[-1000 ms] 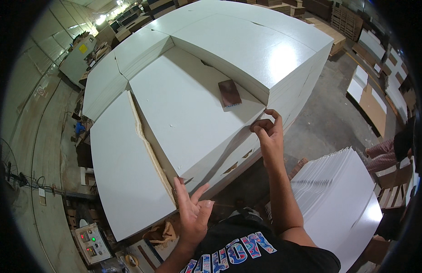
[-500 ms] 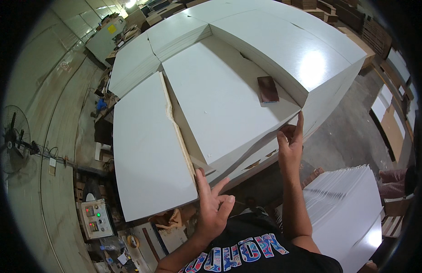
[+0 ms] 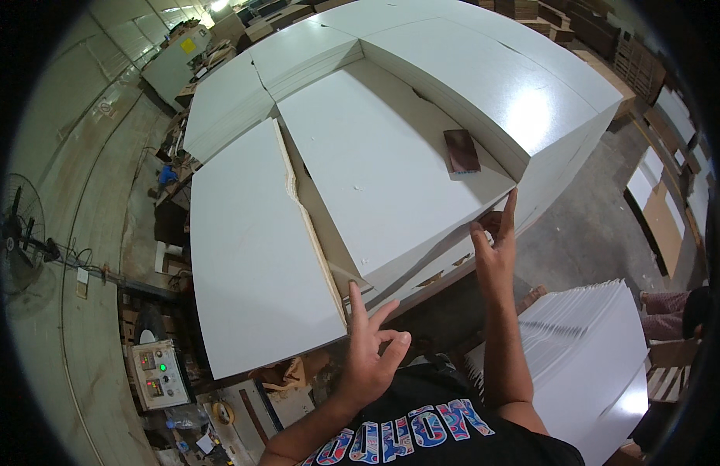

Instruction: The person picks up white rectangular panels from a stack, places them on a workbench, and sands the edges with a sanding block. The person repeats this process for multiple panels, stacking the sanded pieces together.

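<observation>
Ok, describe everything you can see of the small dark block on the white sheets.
The small dark block is a flat, reddish-brown rectangle, wood-like, with a slightly glossy top. It lies flat on the middle stack of white sheets, close beside the taller stack's edge. Neither hand touches it; the right hand is nearest, at the stack's front edge.

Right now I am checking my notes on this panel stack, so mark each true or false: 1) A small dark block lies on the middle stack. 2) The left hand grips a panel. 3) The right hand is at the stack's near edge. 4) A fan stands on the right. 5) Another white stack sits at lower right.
1) True: the small dark block lies on the middle stack.
2) False: the left hand is open and holds nothing.
3) True: the right hand is at that edge.
4) False: the fan stands on the left.
5) True: the lower white stack.
</observation>
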The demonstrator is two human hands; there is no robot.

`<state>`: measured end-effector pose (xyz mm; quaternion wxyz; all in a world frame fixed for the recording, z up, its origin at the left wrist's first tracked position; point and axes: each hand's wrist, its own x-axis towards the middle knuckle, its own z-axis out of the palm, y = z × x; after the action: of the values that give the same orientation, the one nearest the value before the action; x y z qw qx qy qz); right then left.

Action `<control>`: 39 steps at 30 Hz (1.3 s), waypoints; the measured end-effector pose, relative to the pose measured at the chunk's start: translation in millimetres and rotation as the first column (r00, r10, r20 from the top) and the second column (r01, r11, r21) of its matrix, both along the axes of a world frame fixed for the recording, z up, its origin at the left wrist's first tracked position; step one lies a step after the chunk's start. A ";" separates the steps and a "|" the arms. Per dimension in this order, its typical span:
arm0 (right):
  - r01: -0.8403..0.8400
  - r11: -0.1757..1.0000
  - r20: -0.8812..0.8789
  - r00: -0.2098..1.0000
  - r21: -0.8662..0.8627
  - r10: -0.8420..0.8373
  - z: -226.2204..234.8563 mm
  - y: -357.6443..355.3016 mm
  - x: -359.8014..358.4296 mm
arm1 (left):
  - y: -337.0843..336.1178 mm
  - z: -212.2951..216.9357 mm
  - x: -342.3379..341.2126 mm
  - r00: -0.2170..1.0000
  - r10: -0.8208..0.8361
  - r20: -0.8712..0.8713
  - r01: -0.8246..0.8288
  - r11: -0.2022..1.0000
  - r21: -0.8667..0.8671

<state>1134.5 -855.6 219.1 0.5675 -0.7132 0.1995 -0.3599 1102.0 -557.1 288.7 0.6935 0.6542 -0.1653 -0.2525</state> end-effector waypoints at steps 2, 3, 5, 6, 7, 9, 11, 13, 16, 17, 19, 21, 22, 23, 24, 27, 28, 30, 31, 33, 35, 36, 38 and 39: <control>-0.043 0.998 0.019 0.999 -0.039 0.044 -2.5 -2.4 -1.0 | -2.0 -1.5 1.3 1.000 0.000 0.027 0.001 1.000 -0.023; -0.039 0.996 -0.006 0.999 -0.075 0.038 -3.7 -2.4 -1.4 | -2.9 -1.8 2.1 0.999 -0.004 0.044 0.004 1.000 -0.004; -0.048 0.992 -0.020 0.999 -0.121 0.046 -5.3 0.0 -2.1 | -4.5 -1.5 3.0 0.999 -0.023 0.041 0.024 0.999 -0.022; -0.049 0.988 -0.043 0.998 -0.146 0.043 -5.5 2.5 -2.7 | -5.3 -1.1 3.0 0.999 -0.047 0.022 0.047 0.999 -0.002; -0.063 0.986 -0.060 0.997 -0.152 0.054 -5.4 6.2 -3.8 | -4.9 -0.4 3.0 0.997 -0.074 0.004 0.074 0.997 0.003; -0.076 0.986 -0.082 0.995 -0.145 0.064 -3.5 13.1 -5.6 | -3.5 0.5 1.0 0.996 -0.086 0.024 0.086 0.996 0.024; -0.074 0.990 -0.090 0.994 -0.119 0.063 -0.7 18.7 -7.3 | -0.6 -0.3 -2.2 0.988 -0.073 0.133 0.067 0.997 0.045; -0.083 0.992 -0.108 0.991 -0.093 0.073 1.8 22.0 -7.6 | 6.0 -2.9 -2.6 0.978 -0.131 0.164 0.114 0.987 0.110; -0.091 0.994 -0.079 0.993 -0.053 0.086 1.8 26.4 -6.5 | 18.6 -9.8 -3.0 0.969 -0.235 0.077 0.225 0.967 0.122; -0.098 0.995 -0.063 0.993 -0.021 0.096 0.6 28.9 -6.4 | 21.5 -13.0 -4.4 0.966 -0.257 0.020 0.255 0.963 0.093; -0.086 0.995 -0.081 0.993 -0.050 0.082 -2.8 34.6 -6.4 | 24.6 -19.9 -10.7 0.972 -0.217 -0.091 0.223 0.972 0.067; -0.080 0.994 -0.127 0.989 -0.072 0.071 -6.6 41.7 -7.6 | 28.0 -25.6 -16.1 0.970 -0.158 -0.185 0.171 0.983 0.059; -0.097 0.994 -0.098 0.991 -0.052 0.091 -8.2 45.6 -8.6 | 30.0 -28.0 -16.9 0.974 -0.134 -0.185 0.144 0.989 0.040; -0.107 0.992 -0.091 0.991 -0.065 0.101 -9.2 48.5 -8.5 | 33.3 -29.9 -15.6 0.974 -0.111 -0.196 0.119 0.992 0.030; -0.111 0.990 -0.080 0.991 -0.082 0.104 -9.8 51.0 -9.3 | 36.4 -31.6 -14.7 0.975 -0.078 -0.210 0.082 0.997 0.011; -0.100 0.991 -0.088 0.992 -0.085 0.092 -9.1 57.8 -10.7 | 43.9 -37.8 -13.2 0.976 0.056 -0.211 -0.056 0.998 0.007; -0.098 0.991 -0.094 0.992 -0.094 0.089 -8.2 58.9 -11.1 | 46.9 -39.3 -12.6 0.970 0.108 -0.217 -0.108 0.994 0.013; -0.110 0.994 -0.096 0.990 -0.027 0.107 -6.7 60.3 -12.1 | 49.2 -44.1 -16.8 0.959 0.201 -0.200 -0.199 0.980 0.028; -0.111 0.993 -0.092 0.990 -0.025 0.109 -6.3 60.5 -12.6 | 50.2 -46.6 -17.2 0.955 0.222 -0.199 -0.220 0.975 0.032; -0.114 0.993 -0.087 0.990 -0.012 0.113 -6.2 60.8 -13.1 | 51.8 -51.1 -17.3 0.947 0.258 -0.192 -0.257 0.966 0.032; -0.117 0.993 -0.084 0.990 0.012 0.117 -7.2 61.0 -13.3 | 53.0 -54.9 -16.4 0.935 0.300 -0.190 -0.301 0.953 0.025; -0.114 0.993 -0.083 0.990 0.008 0.115 -8.0 61.0 -13.4 | 53.5 -56.2 -16.1 0.942 0.287 -0.171 -0.288 0.957 0.021; -0.111 0.994 -0.082 0.991 -0.002 0.110 -9.7 60.9 -13.1 | 54.0 -58.0 -15.7 0.944 0.288 -0.160 -0.290 0.957 0.012; -0.114 0.993 -0.083 0.990 0.006 0.114 -10.5 60.8 -13.0 | 54.3 -58.4 -15.7 0.948 0.283 -0.148 -0.284 0.959 0.012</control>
<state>1121.5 -794.8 208.6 0.5788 -0.7375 0.1820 -0.2968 1086.3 -502.7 230.3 0.7359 0.6473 -0.0186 -0.1976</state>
